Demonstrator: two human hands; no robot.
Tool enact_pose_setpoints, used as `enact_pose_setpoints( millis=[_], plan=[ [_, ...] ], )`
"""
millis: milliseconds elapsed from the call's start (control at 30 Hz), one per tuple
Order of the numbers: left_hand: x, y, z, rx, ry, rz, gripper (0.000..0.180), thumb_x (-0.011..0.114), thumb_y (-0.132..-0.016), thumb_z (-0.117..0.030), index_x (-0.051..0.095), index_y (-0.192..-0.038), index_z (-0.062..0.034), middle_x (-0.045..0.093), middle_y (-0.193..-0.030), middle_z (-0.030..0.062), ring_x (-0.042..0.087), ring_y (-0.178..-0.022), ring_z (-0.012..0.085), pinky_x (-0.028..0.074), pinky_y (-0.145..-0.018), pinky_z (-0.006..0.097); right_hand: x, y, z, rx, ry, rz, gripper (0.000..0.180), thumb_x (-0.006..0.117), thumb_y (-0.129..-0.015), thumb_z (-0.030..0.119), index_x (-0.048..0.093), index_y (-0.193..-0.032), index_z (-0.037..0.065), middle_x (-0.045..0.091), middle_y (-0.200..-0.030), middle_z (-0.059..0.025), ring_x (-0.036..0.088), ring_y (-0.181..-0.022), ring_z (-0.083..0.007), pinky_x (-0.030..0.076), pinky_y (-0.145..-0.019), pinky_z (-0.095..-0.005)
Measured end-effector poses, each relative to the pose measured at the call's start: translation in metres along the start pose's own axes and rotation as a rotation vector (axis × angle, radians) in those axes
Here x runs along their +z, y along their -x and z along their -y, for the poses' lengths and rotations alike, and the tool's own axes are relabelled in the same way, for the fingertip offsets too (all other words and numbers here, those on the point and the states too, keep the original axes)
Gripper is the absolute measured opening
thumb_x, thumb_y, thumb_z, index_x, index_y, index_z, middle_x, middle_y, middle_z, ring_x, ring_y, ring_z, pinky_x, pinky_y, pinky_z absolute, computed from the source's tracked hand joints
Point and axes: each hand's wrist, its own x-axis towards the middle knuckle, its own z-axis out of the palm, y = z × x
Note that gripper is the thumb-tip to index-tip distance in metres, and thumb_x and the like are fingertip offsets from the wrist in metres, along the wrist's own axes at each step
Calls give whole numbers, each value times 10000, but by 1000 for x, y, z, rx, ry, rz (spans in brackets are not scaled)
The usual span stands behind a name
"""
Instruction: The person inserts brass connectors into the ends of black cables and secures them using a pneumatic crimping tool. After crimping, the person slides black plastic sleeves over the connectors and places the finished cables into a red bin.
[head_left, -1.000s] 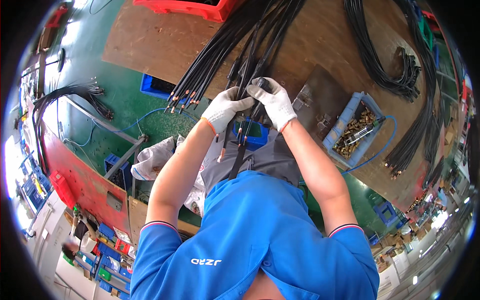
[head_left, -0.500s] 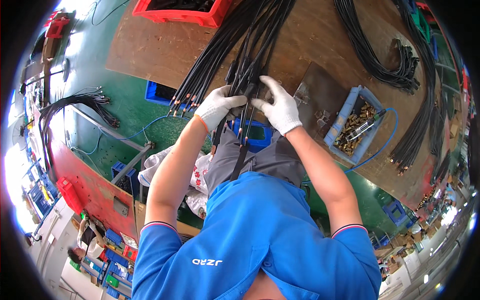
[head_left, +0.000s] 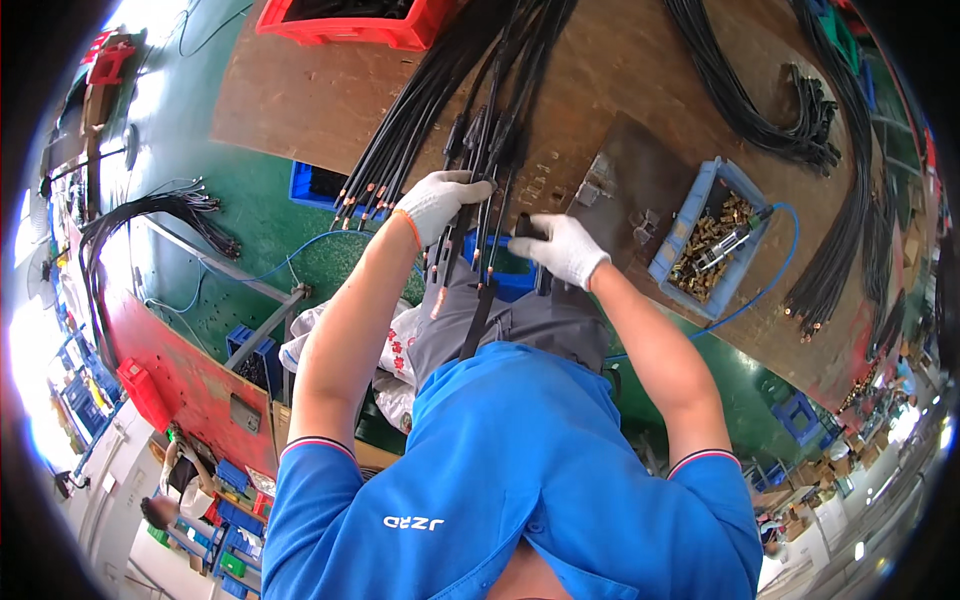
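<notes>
The gloved left hand (head_left: 438, 203) curls shut around the black hoses (head_left: 478, 170) draped off the brown bench (head_left: 320, 100) toward six o'clock, steadying them while the right hand (head_left: 562, 248) pinches one hose end at three o'clock.

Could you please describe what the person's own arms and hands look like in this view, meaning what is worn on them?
Both the left hand and the right hand wear white knit gloves; the left one has an orange cuff edge. The forearms are bare. The blue shirt has short sleeves ending in a striped band of red, white and dark blue.
</notes>
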Motion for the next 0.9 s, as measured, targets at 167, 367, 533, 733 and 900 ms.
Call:
enact_pose_setpoints(
  millis=[167, 367, 533, 733, 900],
  plan=[
    [12, -7, -5, -55, 36, 85, 300, 769, -991, -247, 746, -1204, -38, 777, -989, 27, 714, -751, 114, 584, -704, 292, 5, 40, 9, 121, -140, 197, 418, 792, -912, 383, 782, -1141, 34, 775, -954, -146, 695, -850, -237, 550, -844, -376],
    [35, 6, -13, 51, -9, 69, 258, 728, -1032, -276, 717, -1103, -29, 751, -965, 34, 676, -734, 94, 556, -675, 269, 12, 58, -29, 38, 183, 318, 577, 753, -894, 524, 767, -1198, 33, 768, -1121, -246, 741, -1048, -388, 550, -951, -462],
    [49, 4, 10, 129, 234, -12, 206, 686, -1068, -243, 691, -1144, -52, 751, -965, 37, 689, -769, 94, 576, -662, 236, 12, 85, -34, 11, 63, 397, 512, 763, -906, 498, 763, -1121, 34, 763, -1024, -204, 710, -932, -329, 539, -897, -423],
    [52, 3, 17, 191, 360, -42, 166, 691, -1062, -204, 707, -1142, -59, 748, -973, 31, 701, -780, 95, 582, -663, 235, 10, 106, -43, 98, 93, 461, 469, 763, -914, 473, 737, -1029, 20, 727, -907, -161, 653, -827, -271, 525, -839, -406],
    [56, 6, 15, 214, 347, -55, 149, 683, -1069, -184, 707, -1150, -62, 751, -980, 24, 704, -791, 95, 582, -663, 228, 5, 118, -43, 102, 21, 463, 444, 780, -911, 443, 730, -1006, 12, 699, -844, -119, 623, -795, -212, 519, -809, -391]
  ],
)
